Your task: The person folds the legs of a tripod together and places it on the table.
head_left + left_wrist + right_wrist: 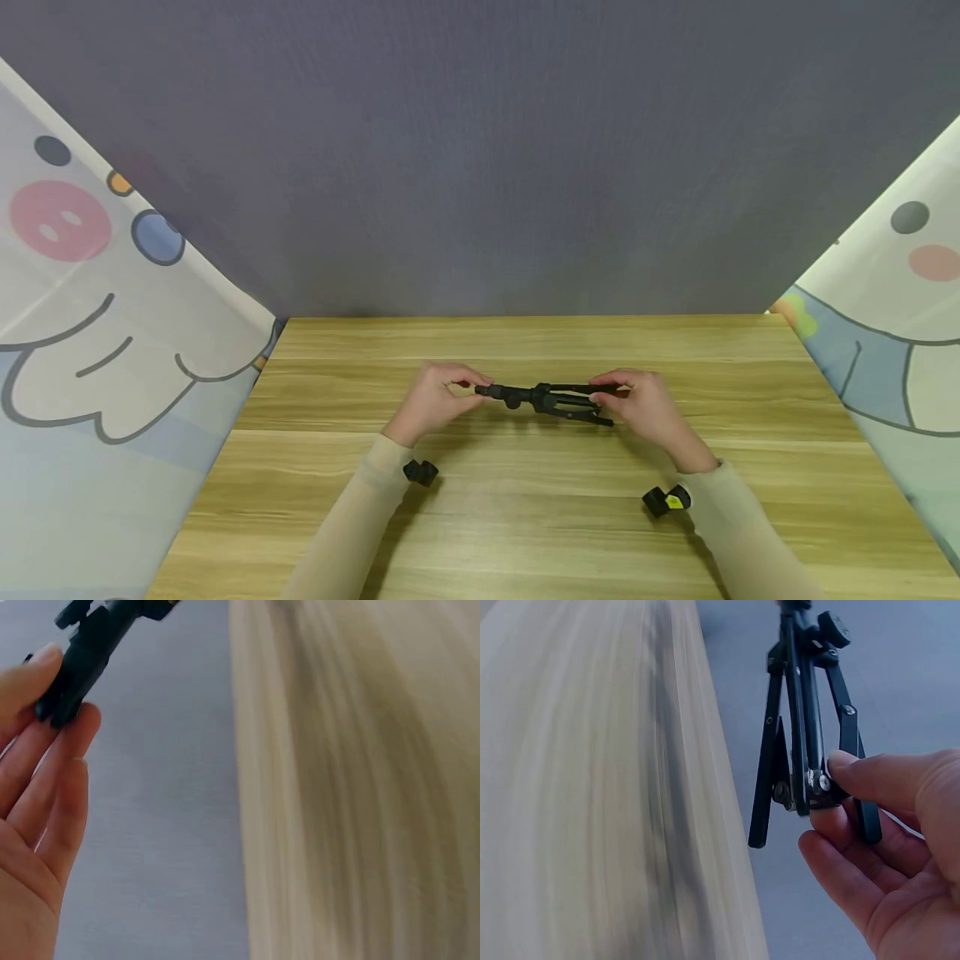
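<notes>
A small black tripod (542,398) lies sideways between the two hands, its narrow top end to the left and its legs to the right. My left hand (442,402) pinches the top end between thumb and fingers; in the left wrist view the thumb presses the dark end piece (82,667) against the fingertips. With thumb and fingers, my right hand (641,408) grips the leg end. In the right wrist view the legs (802,735) stand slightly spread, joined by hinged braces, and the thumb sits beside a metal screw. A round knob (834,630) juts out near the top of the legs.
The wood-grain table (525,517) spreads under both hands. Behind it rises a plain grey panel (525,167). Cartoon-printed sheets flank the left (90,333) and right (900,333). Small black devices (422,472) sit at both wrists.
</notes>
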{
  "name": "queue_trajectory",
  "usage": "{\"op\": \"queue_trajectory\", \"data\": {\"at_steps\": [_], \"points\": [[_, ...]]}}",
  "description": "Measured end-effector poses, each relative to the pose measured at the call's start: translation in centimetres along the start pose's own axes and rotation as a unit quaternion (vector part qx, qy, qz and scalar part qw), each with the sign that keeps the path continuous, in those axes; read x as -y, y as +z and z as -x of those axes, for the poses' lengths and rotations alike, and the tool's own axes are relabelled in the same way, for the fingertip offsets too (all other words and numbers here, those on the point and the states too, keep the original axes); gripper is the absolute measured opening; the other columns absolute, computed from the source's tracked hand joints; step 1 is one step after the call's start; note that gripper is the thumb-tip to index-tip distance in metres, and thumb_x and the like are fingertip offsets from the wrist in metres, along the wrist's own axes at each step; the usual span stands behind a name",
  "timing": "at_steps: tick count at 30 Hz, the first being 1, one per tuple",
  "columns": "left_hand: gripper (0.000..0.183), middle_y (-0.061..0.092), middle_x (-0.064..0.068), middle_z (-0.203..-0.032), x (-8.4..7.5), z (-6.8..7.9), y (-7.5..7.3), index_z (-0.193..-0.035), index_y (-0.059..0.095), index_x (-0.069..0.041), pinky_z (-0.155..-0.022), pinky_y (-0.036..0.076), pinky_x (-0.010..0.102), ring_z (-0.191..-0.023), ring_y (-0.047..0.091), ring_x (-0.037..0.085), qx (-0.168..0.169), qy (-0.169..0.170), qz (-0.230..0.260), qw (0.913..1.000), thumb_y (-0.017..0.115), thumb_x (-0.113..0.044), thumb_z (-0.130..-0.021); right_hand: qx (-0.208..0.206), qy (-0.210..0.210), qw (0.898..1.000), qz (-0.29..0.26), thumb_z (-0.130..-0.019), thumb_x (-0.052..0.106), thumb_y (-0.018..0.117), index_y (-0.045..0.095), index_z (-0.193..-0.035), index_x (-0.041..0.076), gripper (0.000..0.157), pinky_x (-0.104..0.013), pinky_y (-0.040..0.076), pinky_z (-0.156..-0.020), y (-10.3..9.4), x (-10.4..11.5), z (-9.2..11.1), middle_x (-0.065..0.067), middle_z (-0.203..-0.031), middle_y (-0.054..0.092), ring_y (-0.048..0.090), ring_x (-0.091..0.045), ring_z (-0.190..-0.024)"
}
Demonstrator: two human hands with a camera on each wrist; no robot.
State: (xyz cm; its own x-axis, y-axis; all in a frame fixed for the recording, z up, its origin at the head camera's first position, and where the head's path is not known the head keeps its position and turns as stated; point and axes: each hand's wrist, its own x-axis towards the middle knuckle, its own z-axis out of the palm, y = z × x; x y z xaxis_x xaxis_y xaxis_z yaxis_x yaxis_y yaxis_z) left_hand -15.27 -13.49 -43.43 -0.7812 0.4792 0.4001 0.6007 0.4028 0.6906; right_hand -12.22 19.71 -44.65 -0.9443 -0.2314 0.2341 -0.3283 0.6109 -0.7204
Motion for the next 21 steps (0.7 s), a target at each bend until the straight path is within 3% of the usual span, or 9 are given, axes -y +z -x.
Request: {"op": "queue_trajectory", "data": {"at_steps": [3, 8, 16, 21], "points": [[0.018, 0.068, -0.014, -0.096, 0.5, 0.2, 0.3, -0.09, 0.073, -0.023, -0.07, 0.054, 0.031, -0.083, 0.062, 0.001, 0.037, 0.017, -0.03, 0.9987, 0.079, -0.015, -0.075, -0.002, -0.006, 1.0, 0.01, -0.079, 0.015, 0.076, 0.073, -0.095, 0.014, 0.017, -0.028, 0.055, -0.069, -0.2, -0.1, 0.0, -0.002, -0.097, 0.07, 0.066, -0.016, -0.083], [0.013, 0.068, -0.012, -0.098, 1.1, 0.3, 0.7, -0.089, 0.072, -0.022, -0.072, 0.052, 0.024, -0.088, 0.062, 0.002, 0.086, 0.018, -0.07, 0.9937, 0.077, -0.018, -0.078, 0.003, -0.005, 1.0, 0.023, -0.078, 0.015, 0.077, 0.073, -0.094, 0.013, 0.016, -0.027, 0.055, -0.068, -0.1, -0.5, 0.0, -0.002, -0.095, 0.07, 0.066, -0.016, -0.081], [0.013, 0.068, -0.016, -0.099, 2.0, 0.4, 1.2, -0.093, 0.073, -0.026, -0.075, 0.051, 0.024, -0.09, 0.062, 0.002, 0.121, -0.041, -0.104, 0.9863, 0.075, -0.029, -0.08, 0.011, 0.022, 1.0, 0.005, -0.079, 0.019, 0.077, 0.073, -0.096, 0.013, 0.018, -0.028, 0.055, -0.069, 0.4, -1.4, 0.0, -0.002, -0.095, 0.07, 0.066, -0.015, -0.08], [0.014, 0.068, -0.014, -0.097, 2.5, 0.3, 1.4, -0.094, 0.073, -0.025, -0.068, 0.051, 0.021, -0.082, 0.062, 0.0, 0.129, -0.06, -0.109, 0.9837, 0.074, -0.03, -0.081, 0.016, 0.052, 0.998, -0.031, -0.08, 0.026, 0.075, 0.073, -0.099, 0.014, 0.023, -0.031, 0.054, -0.073, 0.6, -2.1, 0.0, -0.002, -0.098, 0.069, 0.066, -0.015, -0.083]]}}
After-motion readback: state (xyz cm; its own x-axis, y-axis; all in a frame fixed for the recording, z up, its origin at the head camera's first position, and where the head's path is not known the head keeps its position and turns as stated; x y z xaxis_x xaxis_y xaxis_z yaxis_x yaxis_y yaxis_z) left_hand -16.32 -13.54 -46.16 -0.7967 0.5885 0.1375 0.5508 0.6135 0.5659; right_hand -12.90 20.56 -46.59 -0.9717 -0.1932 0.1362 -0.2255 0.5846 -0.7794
